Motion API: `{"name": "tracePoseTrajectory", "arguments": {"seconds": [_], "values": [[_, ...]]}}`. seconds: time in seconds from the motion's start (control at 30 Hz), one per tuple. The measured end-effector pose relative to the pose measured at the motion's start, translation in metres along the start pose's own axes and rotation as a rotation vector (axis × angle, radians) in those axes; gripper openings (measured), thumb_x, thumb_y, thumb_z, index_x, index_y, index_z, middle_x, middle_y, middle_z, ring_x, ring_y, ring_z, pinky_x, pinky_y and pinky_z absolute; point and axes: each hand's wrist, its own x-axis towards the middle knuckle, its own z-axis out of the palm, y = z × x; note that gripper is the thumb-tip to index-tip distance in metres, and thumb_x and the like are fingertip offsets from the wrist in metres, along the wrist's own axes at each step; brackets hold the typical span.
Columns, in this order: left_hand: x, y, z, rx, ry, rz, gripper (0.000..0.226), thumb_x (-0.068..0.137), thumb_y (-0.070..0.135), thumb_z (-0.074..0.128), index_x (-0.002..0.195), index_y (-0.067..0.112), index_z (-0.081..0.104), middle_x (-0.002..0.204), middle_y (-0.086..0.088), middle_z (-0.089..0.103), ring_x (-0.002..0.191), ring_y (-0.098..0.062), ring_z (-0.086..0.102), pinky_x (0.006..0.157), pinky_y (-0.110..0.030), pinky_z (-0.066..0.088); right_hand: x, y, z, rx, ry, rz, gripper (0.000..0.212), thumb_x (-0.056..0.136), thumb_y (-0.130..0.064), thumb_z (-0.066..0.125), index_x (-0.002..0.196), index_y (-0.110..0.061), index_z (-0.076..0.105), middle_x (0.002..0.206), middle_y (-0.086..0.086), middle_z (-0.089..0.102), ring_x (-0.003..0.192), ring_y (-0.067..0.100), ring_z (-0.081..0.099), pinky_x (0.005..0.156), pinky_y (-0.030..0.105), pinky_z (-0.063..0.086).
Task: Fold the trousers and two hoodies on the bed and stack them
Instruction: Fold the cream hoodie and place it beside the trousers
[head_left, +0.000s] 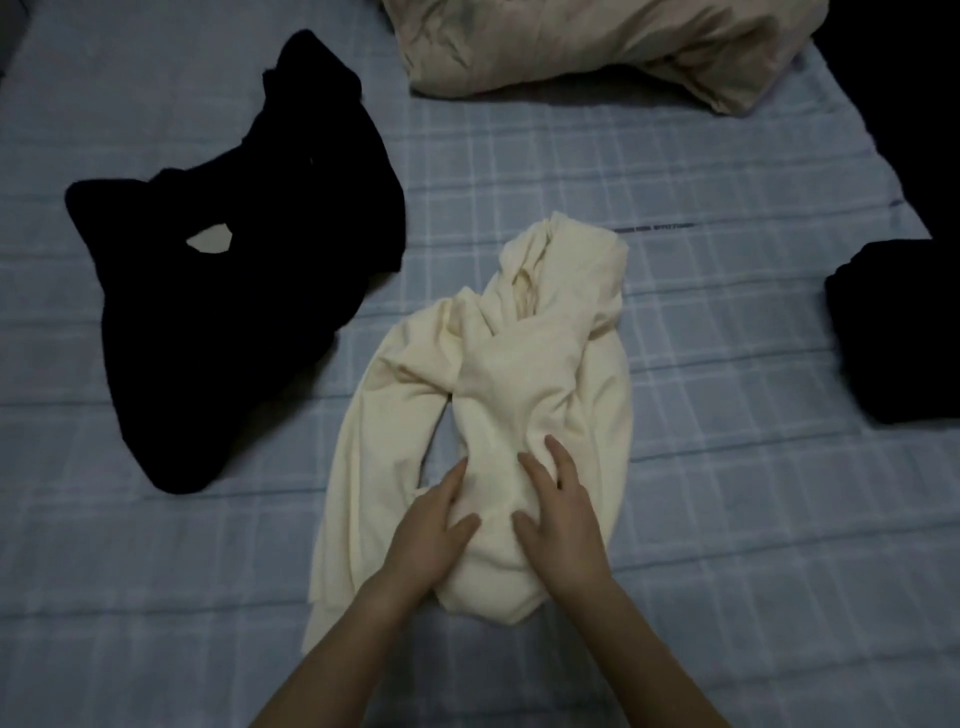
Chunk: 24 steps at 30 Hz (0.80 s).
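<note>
A cream hoodie (524, 364) lies in the middle of the bed, its sleeves crossed over the body and its hood pointing away from me. My left hand (431, 525) and my right hand (558, 509) both rest flat on its near end, fingers straight, pressing the cloth down. A black hoodie (249, 260) lies spread and rumpled to the left, with a pale label showing at its neck. A folded black garment (898, 332), probably the trousers, sits at the right edge of the bed.
The bed has a blue checked sheet (727, 519). A bunched beige duvet (597, 41) lies at the far end. Beyond the bed's right edge it is dark.
</note>
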Motion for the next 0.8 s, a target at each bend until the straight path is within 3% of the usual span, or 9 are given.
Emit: {"name": "tracePoseTrajectory", "arguments": {"seconds": [0.1, 0.2, 0.27, 0.33, 0.4, 0.47, 0.57, 0.7, 0.8], "values": [[-0.013, 0.018, -0.003, 0.109, 0.124, -0.022, 0.040, 0.091, 0.011, 0.056, 0.128, 0.027, 0.061, 0.106, 0.000, 0.072, 0.096, -0.021, 0.066, 0.077, -0.027, 0.048, -0.008, 0.017, -0.021, 0.201, 0.079, -0.089, 0.050, 0.085, 0.008, 0.065, 0.131, -0.010, 0.061, 0.155, 0.005, 0.036, 0.139, 0.018, 0.043, 0.110, 0.010, 0.027], [-0.042, 0.067, -0.001, -0.052, 0.154, 0.188, 0.031, 0.085, 0.020, 0.055, 0.111, 0.035, 0.062, 0.088, 0.001, 0.072, 0.077, -0.009, 0.067, 0.070, -0.026, 0.052, -0.009, 0.034, -0.066, 0.219, 0.226, -0.157, 0.041, 0.079, 0.001, 0.074, 0.117, -0.013, 0.070, 0.139, -0.001, 0.054, 0.127, 0.001, 0.049, 0.106, 0.008, 0.031], [-0.059, 0.092, 0.001, -0.201, 0.068, 0.352, 0.037, 0.085, 0.032, 0.059, 0.121, 0.039, 0.061, 0.103, 0.012, 0.072, 0.091, 0.001, 0.066, 0.081, -0.017, 0.051, -0.009, 0.057, -0.097, 0.190, 0.320, -0.068, 0.040, 0.080, 0.001, 0.076, 0.119, -0.010, 0.069, 0.136, 0.005, 0.057, 0.124, 0.011, 0.054, 0.108, 0.021, 0.039], [-0.052, 0.090, 0.006, -0.141, 0.124, 0.408, 0.038, 0.087, 0.040, 0.060, 0.123, 0.028, 0.066, 0.121, 0.012, 0.066, 0.114, -0.006, 0.059, 0.100, -0.026, 0.044, -0.018, 0.075, -0.117, 0.173, 0.322, 0.165, 0.042, 0.089, 0.002, 0.066, 0.129, -0.007, 0.062, 0.143, 0.015, 0.049, 0.123, 0.030, 0.056, 0.107, 0.041, 0.044], [-0.040, 0.080, 0.011, -0.087, 0.136, 0.206, 0.048, 0.090, 0.037, 0.064, 0.135, 0.021, 0.056, 0.139, 0.000, 0.051, 0.129, -0.015, 0.045, 0.110, -0.031, 0.033, -0.032, 0.080, -0.117, 0.187, 0.417, 0.269, 0.035, 0.096, -0.005, 0.057, 0.131, -0.011, 0.060, 0.139, 0.013, 0.051, 0.119, 0.032, 0.057, 0.103, 0.043, 0.047], [-0.037, 0.077, 0.024, -0.224, -0.070, -0.028, 0.051, 0.094, 0.029, 0.064, 0.141, 0.029, 0.045, 0.145, 0.003, 0.045, 0.134, -0.011, 0.041, 0.111, -0.027, 0.033, -0.049, 0.065, -0.098, 0.299, 0.464, 0.218, 0.030, 0.096, -0.024, 0.059, 0.126, -0.022, 0.060, 0.126, 0.002, 0.057, 0.113, 0.023, 0.060, 0.096, 0.036, 0.049], [-0.046, 0.078, 0.057, -0.445, -0.236, -0.030, 0.045, 0.095, 0.023, 0.061, 0.131, 0.044, 0.043, 0.142, 0.014, 0.048, 0.126, 0.002, 0.046, 0.103, -0.016, 0.040, -0.067, 0.046, -0.053, 0.446, 0.214, 0.211, 0.057, 0.088, -0.047, 0.066, 0.140, -0.028, 0.051, 0.136, -0.009, 0.051, 0.124, 0.006, 0.050, 0.105, 0.027, 0.041], [-0.065, 0.078, 0.066, -0.580, -0.257, -0.015, 0.054, 0.089, -0.003, 0.065, 0.133, 0.024, 0.051, 0.125, 0.015, 0.059, 0.106, 0.013, 0.058, 0.088, -0.009, 0.045, -0.072, 0.046, -0.029, 0.582, 0.315, 0.282, 0.042, 0.092, -0.011, 0.068, 0.133, -0.015, 0.061, 0.132, 0.001, 0.063, 0.124, 0.016, 0.058, 0.106, 0.035, 0.047], [-0.077, 0.075, 0.057, -0.422, -0.086, 0.037, 0.053, 0.080, -0.004, 0.072, 0.124, 0.023, 0.059, 0.116, 0.016, 0.064, 0.104, 0.000, 0.063, 0.085, -0.007, 0.044, -0.078, 0.048, -0.038, 0.675, 0.387, 0.265, 0.032, 0.092, 0.000, 0.063, 0.122, -0.009, 0.068, 0.116, 0.004, 0.072, 0.111, 0.016, 0.067, 0.096, 0.030, 0.054]]}}
